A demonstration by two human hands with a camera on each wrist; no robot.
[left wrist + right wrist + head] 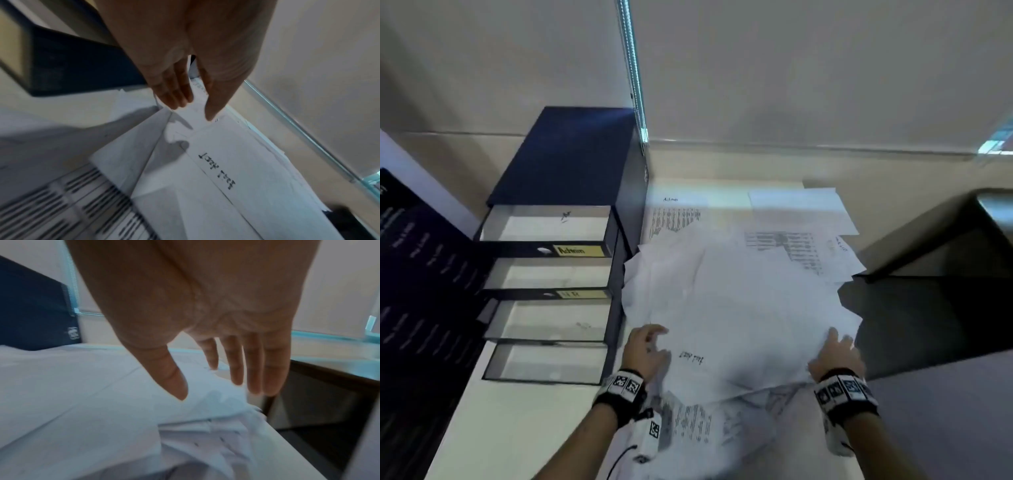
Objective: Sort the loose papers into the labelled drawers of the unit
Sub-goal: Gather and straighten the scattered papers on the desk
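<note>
the dark blue drawer unit [565,219] stands at the left of the white bench [517,428] with its four drawers pulled out, and just beside it the loose papers [739,301] lie in a wide overlapping heap over the bench. the sheets look light, limp and slippery on each other, so i judge they are best taken one at a time by a free edge or corner. the left hand [645,349] rests with straight fingers on the heap's near left part, the right hand [835,356] spread flat at its near right edge, neither grip holding a sheet.
</note>
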